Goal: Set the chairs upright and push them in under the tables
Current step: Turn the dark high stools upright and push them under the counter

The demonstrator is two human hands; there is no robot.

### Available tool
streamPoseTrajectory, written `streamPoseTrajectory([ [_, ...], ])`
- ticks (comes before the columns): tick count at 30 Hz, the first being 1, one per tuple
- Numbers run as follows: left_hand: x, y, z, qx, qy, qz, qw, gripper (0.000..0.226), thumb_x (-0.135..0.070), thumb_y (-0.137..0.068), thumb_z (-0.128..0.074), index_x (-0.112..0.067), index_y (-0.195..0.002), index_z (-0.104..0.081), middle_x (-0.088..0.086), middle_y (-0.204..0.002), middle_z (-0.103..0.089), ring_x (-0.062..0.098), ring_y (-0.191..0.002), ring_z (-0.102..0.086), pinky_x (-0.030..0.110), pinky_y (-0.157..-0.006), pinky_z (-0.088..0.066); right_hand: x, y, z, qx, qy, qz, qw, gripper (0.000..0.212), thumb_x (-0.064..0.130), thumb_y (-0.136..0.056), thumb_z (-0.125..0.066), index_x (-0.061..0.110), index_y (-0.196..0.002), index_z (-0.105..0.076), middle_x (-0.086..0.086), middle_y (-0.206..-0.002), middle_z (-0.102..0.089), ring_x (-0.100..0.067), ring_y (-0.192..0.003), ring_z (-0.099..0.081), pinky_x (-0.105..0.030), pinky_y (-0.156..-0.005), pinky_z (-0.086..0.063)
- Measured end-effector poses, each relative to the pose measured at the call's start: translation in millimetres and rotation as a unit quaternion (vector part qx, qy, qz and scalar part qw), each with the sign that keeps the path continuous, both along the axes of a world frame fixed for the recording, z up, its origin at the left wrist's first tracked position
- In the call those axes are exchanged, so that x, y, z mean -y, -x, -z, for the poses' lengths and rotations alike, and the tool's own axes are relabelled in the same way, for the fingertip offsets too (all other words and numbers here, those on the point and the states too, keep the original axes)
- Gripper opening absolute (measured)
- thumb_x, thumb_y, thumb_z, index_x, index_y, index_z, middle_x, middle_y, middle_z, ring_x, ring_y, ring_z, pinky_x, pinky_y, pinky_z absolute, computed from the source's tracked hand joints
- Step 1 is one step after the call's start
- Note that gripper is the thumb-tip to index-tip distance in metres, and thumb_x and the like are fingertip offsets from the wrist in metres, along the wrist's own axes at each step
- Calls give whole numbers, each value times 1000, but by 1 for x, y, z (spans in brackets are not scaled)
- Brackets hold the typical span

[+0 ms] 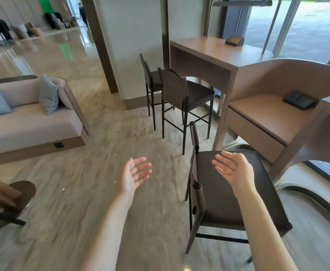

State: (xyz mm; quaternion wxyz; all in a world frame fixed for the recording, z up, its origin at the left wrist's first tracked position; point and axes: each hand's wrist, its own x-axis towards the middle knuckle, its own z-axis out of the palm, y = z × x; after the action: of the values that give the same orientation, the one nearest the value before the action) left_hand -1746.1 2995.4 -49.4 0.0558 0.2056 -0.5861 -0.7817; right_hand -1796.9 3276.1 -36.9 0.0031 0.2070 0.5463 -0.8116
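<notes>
Left hand [134, 173] and right hand [233, 170], grip spread, holding nothing, above upright bar chair [228, 192], its far legs hidden, curved worktop [267, 112] beside, cut off right.

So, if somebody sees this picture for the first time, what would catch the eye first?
Probably the two open hands, left hand and right hand, held out palms up in the foreground. Under the right one stands the nearest dark chair, upright. Behind it, two tall dark stools stand beside the wooden table.
</notes>
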Motion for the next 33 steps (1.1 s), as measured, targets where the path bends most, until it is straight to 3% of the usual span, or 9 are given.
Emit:
streamPoseTrajectory([
  [12, 7, 105, 27, 33, -15, 41, 999, 45, -33, -103, -31, -6, -104, -67, 17, -99, -71, 28, -85, -66, 38, -83, -52, -7, 70, 27, 48, -25, 44, 998, 31, 15, -94, -43, 1, -107, -67, -16, -102, -73, -30, -90, -73, -40, -91, -53],
  [21, 3, 222, 42, 59, -15, 171, 983, 45, -32, -103, -31, -5, -104, -67, 18, -102, -71, 28, -89, -67, 38, -82, -52, -6, 103, 47, 74, -25, 181, 980, 29, 17, -97, -43, 4, -100, -68, -15, -102, -73, -30, -92, -72, -42, -92, -53],
  [33, -22, 352, 14, 32, -2, 361, 932, 43, -27, -104, -29, -7, -102, -67, 14, -97, -73, 27, -90, -68, 38, -83, -53, 27, 127, 30, 80, -47, 340, 936, 29, 17, -101, -40, 5, -103, -67, -14, -103, -72, -31, -95, -70, -42, -91, -54],
])
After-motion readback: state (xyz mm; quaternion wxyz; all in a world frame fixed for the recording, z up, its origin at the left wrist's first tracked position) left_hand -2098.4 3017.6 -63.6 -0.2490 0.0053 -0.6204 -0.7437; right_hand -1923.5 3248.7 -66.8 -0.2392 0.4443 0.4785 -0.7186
